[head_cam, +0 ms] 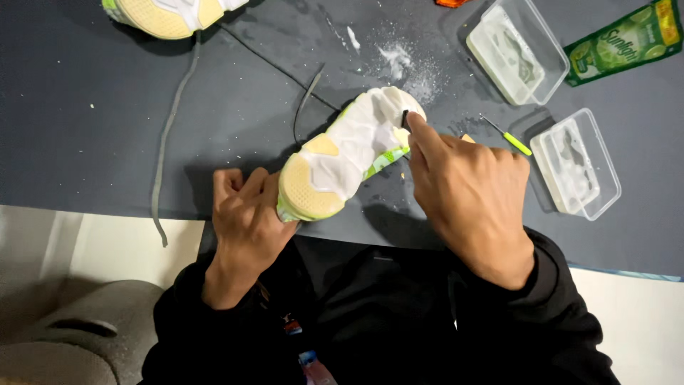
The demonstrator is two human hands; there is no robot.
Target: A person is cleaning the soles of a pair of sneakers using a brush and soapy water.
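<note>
A sneaker lies sole-up over the dark grey mat, its sole white with pale yellow pads and a green edge. My left hand grips its heel end from the left. My right hand pinches a small dark tool, mostly hidden by my fingers, with its tip pressed to the toe of the sole.
A second sneaker lies at the top left. A grey lace and a black lace trail across the mat. White powder is scattered beyond the toe. Two clear plastic tubs, a green-handled pick and a green pouch sit right.
</note>
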